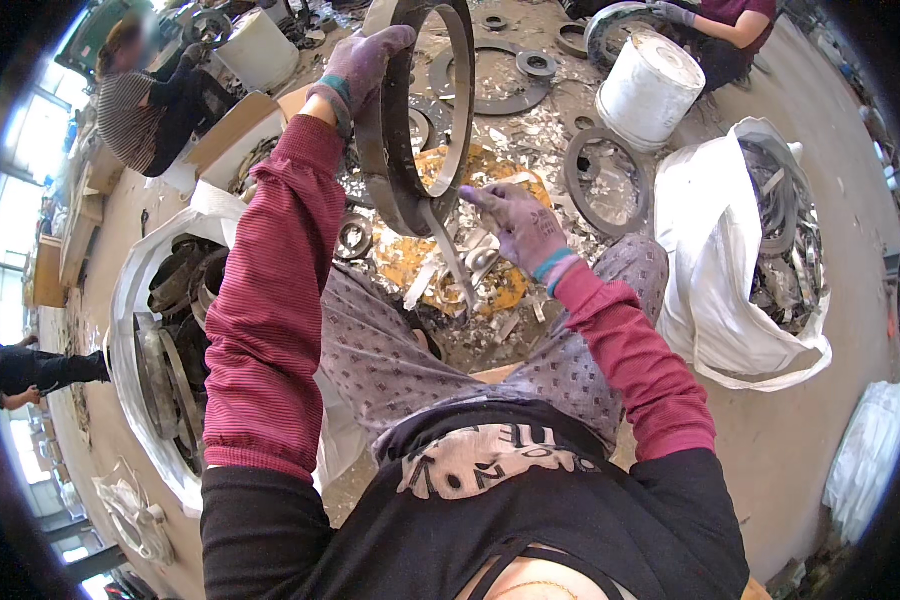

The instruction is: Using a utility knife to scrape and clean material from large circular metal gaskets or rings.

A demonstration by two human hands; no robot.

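My left hand [358,68], in a purple-grey glove, is closed on the upper left rim of a large dark ring [378,140] and holds it up on edge. From the ring's lower end a narrow pale strip [452,255] hangs down. Beside that lower end is my gloved right hand [520,222], its index finger stretched toward the ring and other fingers partly bent. It grips nothing that I can see; whether the fingertip touches the ring I cannot tell. Below, a yellow round piece [405,262] lies on the floor under scattered scraps.
White sacks of rings and scraps stand at my left [130,290] and right [705,250]. Flat rings [570,180] lie ahead, near a white bucket [650,90]. Two people [135,115] [735,30] sit working at far left and far right; another person [45,375] stands at the left edge.
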